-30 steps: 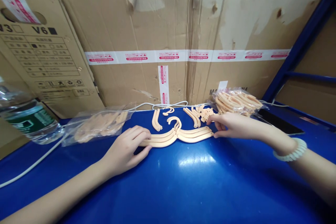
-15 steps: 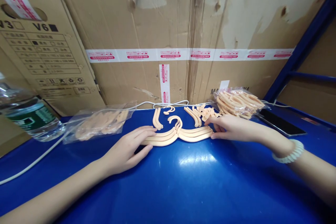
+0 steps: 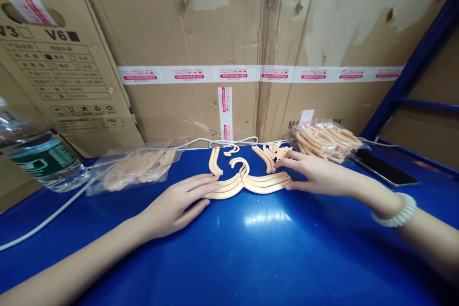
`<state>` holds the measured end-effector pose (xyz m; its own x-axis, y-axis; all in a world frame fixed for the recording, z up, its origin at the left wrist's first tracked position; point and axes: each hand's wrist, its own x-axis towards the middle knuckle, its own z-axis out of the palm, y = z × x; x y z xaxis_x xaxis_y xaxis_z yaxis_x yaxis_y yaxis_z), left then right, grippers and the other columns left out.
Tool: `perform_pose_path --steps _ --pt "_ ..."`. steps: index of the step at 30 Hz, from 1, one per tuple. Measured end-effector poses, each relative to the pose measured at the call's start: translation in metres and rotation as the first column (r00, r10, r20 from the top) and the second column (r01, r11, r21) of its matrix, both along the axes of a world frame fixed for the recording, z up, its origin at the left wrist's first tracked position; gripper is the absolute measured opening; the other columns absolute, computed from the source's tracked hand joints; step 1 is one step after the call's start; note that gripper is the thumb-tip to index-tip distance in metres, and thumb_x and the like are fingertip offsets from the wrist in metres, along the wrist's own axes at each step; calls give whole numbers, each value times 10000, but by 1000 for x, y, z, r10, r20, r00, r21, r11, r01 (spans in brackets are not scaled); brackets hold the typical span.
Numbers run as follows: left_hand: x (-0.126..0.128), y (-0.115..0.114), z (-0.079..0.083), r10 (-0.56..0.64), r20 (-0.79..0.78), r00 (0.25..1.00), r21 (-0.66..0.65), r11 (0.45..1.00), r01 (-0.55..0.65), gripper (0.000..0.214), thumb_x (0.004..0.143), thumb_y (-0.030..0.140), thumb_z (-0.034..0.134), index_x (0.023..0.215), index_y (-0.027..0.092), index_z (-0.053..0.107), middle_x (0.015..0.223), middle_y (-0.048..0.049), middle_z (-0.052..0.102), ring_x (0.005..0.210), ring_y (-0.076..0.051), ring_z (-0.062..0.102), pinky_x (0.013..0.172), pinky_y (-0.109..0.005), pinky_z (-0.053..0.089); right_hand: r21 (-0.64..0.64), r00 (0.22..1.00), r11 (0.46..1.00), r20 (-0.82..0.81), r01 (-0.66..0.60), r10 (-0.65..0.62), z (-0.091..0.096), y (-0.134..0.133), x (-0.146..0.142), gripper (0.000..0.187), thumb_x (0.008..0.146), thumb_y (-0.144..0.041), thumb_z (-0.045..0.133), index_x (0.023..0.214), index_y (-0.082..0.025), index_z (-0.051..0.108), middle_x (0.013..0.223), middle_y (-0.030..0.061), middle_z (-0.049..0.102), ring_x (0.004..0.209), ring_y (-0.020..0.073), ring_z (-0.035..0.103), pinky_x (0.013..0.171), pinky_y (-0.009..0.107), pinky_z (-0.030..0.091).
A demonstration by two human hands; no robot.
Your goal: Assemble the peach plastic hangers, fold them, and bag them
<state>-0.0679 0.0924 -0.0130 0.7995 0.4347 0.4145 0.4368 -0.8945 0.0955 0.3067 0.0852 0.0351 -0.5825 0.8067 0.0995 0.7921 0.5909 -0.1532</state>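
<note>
Walling the back, cardboard boxes (image 3: 215,33) closed off the far edge of the blue table (image 3: 251,258), whose open room lay toward the person. Small peach hangers (image 3: 251,182) lay stacked flat at mid-table. The left hand (image 3: 179,203) rested open-fingered on their left end. The right hand (image 3: 315,174), fingers likewise extended, touched the right end, apparently squaring the stack. Loose pieces (image 3: 268,155) sat just behind.

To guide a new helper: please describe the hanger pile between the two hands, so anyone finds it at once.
On the blue table, before the taped cardboard boxes, look between the left hand and the right hand. There lies a flat stack of peach plastic hangers; unlike the loose pieces behind and the bagged ones at both sides, it is neatly aligned.
</note>
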Motion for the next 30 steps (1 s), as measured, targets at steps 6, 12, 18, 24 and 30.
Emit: perform_pose_path --steps 6,12,18,24,30 --pt "2 0 1 -29 18 999 9 1000 29 385 988 150 471 1357 224 549 1385 -77 603 1320 -228 523 1110 -408 457 31 995 995 -9 -96 97 -1 -1 -7 269 932 -311 589 1161 -182 641 1117 118 637 1021 279 626 857 409 512" --pt "3 0 2 -40 14 999 13 999 40 390 995 141 447 1351 251 562 1369 -64 614 1291 -221 549 1088 -403 478 15 989 989 -15 -144 144 -11 4 -7 252 932 -270 598 1156 -172 659 1120 123 650 1019 267 632 882 409 509" --pt "1 0 1 -30 -8 1000 -21 999 30 418 992 113 408 1342 268 574 1356 -73 619 1291 -237 544 1062 -432 495 14 988 988 -12 -152 152 -11 5 -7 239 938 -246 571 1145 -162 657 1112 127 646 1019 264 626 882 409 507" --pt "1 0 1 -26 8 1000 -25 999 26 407 990 87 385 1310 235 589 1334 -89 631 1264 -229 562 1049 -417 500 36 991 990 -7 -134 134 -12 4 -10 214 939 -232 553 1114 -164 656 1087 123 644 1002 266 624 859 402 508" --pt "2 2 0 -2 27 1000 -56 998 4 394 985 80 390 1279 233 603 1338 -85 625 1273 -224 552 1059 -409 491 43 994 993 3 -109 109 -12 2 -14 213 930 -215 552 1107 -158 655 1077 125 646 994 267 627 856 403 512"
